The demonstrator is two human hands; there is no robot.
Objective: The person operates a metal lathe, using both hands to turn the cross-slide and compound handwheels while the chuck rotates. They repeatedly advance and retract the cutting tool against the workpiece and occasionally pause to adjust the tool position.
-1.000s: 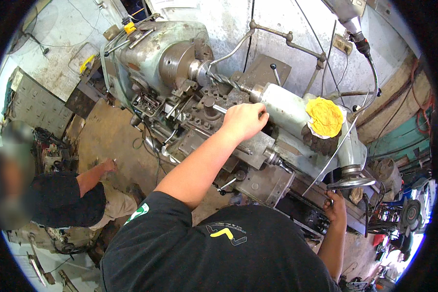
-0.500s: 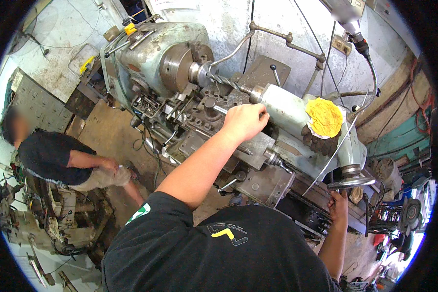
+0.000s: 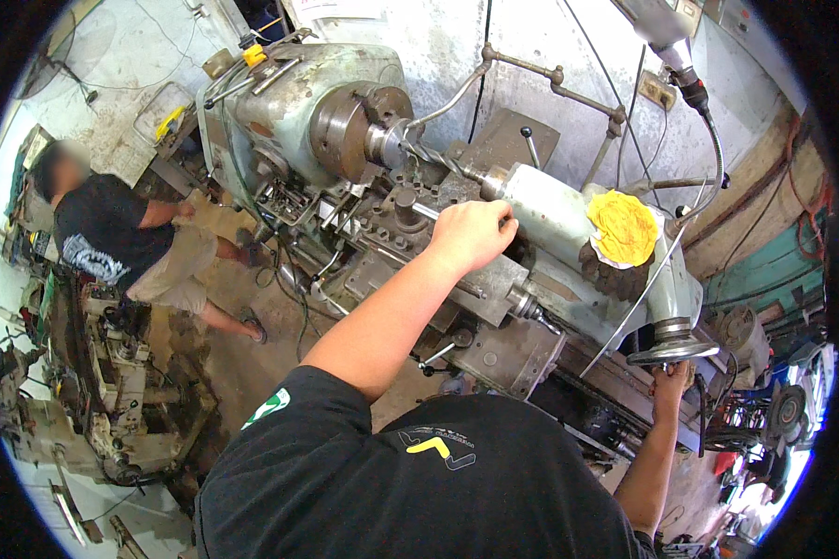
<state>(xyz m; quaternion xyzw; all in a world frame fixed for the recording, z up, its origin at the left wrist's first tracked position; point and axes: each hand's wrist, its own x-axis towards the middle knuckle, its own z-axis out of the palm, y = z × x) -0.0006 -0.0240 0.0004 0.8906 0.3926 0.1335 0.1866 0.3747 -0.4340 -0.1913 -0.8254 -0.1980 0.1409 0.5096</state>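
My left hand [image 3: 475, 235] is closed around the end of the metal lever [image 3: 424, 210] of the tool post [image 3: 405, 207] on a lathe. Just beyond it, a twist drill bit [image 3: 438, 160] sticks out of the tailstock [image 3: 545, 200]. The bit points at a round metal workpiece [image 3: 382, 145] clamped in the chuck [image 3: 345, 130], and its tip appears to be inside. Under the rim of the tailstock handwheel [image 3: 673, 350], my right hand [image 3: 669, 380] is closed on the crank handle, which the fingers mostly hide.
A crumpled yellow cloth [image 3: 623, 228] lies on the tailstock. Jointed pipe [image 3: 555, 79] and a flexible lamp neck [image 3: 713, 140] hang over the lathe. At left, another person [image 3: 126, 228] stands by a second machine [image 3: 112, 391]. Cables [image 3: 294, 289] trail to the floor.
My right hand has shifted right along the handwheel's underside, turning with the crank. My left hand stays at the lever. The other person has turned and straightened up.
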